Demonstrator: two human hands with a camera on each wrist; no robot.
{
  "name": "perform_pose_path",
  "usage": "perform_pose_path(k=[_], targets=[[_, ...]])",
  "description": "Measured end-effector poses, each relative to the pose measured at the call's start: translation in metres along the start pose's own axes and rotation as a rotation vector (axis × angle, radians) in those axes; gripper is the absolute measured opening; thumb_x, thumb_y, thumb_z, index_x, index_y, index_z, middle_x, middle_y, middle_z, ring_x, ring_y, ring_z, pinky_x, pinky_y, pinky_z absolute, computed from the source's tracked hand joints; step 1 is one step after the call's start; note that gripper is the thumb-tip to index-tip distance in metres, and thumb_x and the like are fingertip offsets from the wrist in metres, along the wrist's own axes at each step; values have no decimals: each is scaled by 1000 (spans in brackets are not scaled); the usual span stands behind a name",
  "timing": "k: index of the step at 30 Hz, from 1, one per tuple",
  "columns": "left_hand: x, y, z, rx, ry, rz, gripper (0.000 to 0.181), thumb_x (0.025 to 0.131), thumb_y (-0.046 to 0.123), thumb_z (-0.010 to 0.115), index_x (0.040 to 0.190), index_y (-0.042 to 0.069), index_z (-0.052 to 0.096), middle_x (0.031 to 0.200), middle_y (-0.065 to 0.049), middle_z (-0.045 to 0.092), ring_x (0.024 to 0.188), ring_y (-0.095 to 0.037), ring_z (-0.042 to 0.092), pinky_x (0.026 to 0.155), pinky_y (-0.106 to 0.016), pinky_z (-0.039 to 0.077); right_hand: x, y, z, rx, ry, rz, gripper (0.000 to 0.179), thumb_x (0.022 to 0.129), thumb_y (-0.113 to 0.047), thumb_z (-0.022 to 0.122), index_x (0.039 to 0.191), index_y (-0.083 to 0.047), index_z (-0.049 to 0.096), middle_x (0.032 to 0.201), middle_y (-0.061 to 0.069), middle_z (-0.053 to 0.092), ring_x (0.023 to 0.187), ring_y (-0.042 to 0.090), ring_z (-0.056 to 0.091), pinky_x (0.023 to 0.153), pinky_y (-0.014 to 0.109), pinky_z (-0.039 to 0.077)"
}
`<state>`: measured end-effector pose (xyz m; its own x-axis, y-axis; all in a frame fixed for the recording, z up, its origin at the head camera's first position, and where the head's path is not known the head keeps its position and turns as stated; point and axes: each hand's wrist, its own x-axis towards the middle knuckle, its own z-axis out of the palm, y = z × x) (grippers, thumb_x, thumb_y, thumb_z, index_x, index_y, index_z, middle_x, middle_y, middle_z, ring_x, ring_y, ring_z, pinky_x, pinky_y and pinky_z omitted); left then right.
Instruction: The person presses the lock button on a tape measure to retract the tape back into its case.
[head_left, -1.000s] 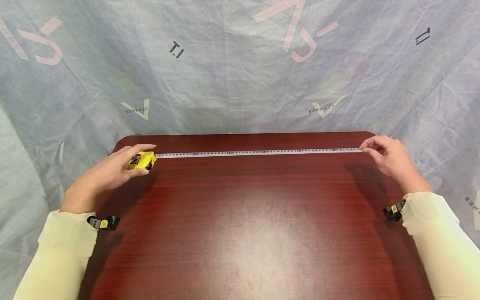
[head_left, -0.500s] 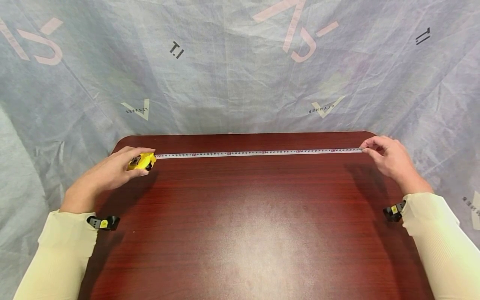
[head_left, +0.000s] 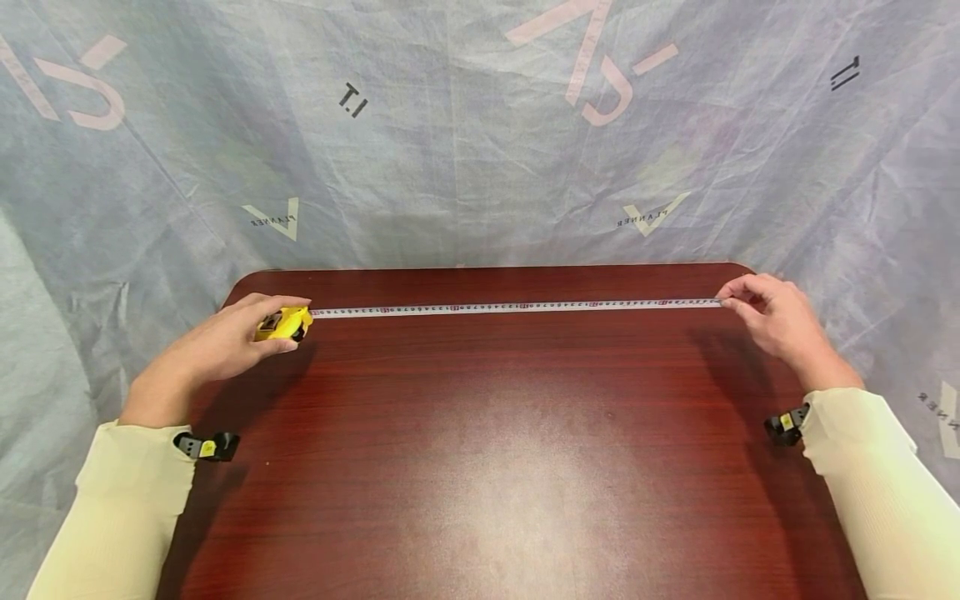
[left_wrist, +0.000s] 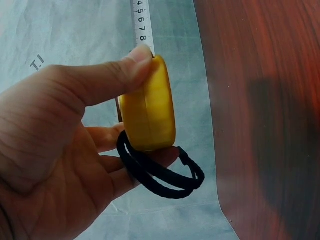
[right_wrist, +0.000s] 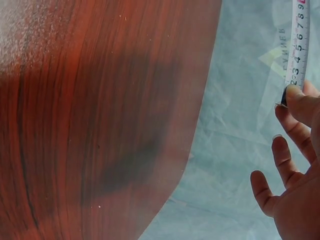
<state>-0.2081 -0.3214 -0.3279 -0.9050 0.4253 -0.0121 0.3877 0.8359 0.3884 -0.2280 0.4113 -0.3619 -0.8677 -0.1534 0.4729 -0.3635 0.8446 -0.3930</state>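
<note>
My left hand point(head_left: 217, 337) grips a yellow tape measure point(head_left: 288, 323) between thumb and fingers above the table's left side. In the left wrist view the thumb lies on top of the yellow case point(left_wrist: 150, 110), and a black wrist strap point(left_wrist: 165, 177) hangs from it. A white numbered blade point(head_left: 487, 308) stretches out nearly straight toward the right. Its metal end tip point(right_wrist: 284, 97) is pinched between thumb and index finger of my right hand point(head_left: 776, 321). The other right fingers point(right_wrist: 285, 160) are loosely bent and hold nothing.
Both hands are over a dark red-brown wooden table point(head_left: 480, 417) with rounded far corners. Behind it and at both sides hangs a grey printed sheet point(head_left: 450, 150). Black wrist cameras sit at both cuffs.
The right hand has shifted very slightly left and down, and the blade's markings have slid a little to the left. The left hand holds the case almost still.
</note>
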Motion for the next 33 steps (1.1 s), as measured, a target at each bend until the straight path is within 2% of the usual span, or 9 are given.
perform_pose_path(k=[11, 16, 21, 30, 33], targets=[[1, 1, -1, -7, -9, -7, 62, 97, 22, 75, 153, 20, 48, 144, -22, 46, 123, -36, 48, 94, -57, 41, -1, -3, 2, 13, -10, 13, 13, 92, 1, 76, 99, -10, 75, 97, 11, 69, 74, -14, 48, 71, 23, 37], [2, 2, -2, -7, -14, -32, 61, 98, 22, 75, 153, 23, 48, 144, -19, 46, 123, -35, 48, 95, -58, 41, -1, -7, 3, 14, -6, 18, 13, 92, 0, 76, 100, -10, 75, 97, 10, 69, 78, -11, 46, 74, 29, 35], [2, 3, -1, -16, -5, -2, 62, 97, 20, 76, 152, 20, 49, 142, -20, 47, 123, -35, 48, 95, -57, 41, 2, -10, 5, 1, 2, 7, 14, 91, 1, 77, 100, -10, 74, 98, 12, 68, 81, -7, 45, 75, 31, 34], [3, 3, 0, -15, 8, 26, 62, 95, 18, 78, 151, 19, 51, 138, -21, 49, 117, -33, 49, 93, -54, 42, 5, -13, 10, 17, 12, -64, 16, 87, 6, 78, 96, -7, 75, 95, 12, 70, 79, -10, 48, 74, 19, 38], [3, 4, 0, -17, 4, 24, 62, 95, 18, 77, 151, 19, 51, 138, -20, 49, 118, -33, 49, 93, -54, 41, 5, -14, 10, 22, 13, -71, 17, 87, 7, 78, 96, -6, 75, 94, 12, 70, 80, -10, 48, 74, 20, 38]])
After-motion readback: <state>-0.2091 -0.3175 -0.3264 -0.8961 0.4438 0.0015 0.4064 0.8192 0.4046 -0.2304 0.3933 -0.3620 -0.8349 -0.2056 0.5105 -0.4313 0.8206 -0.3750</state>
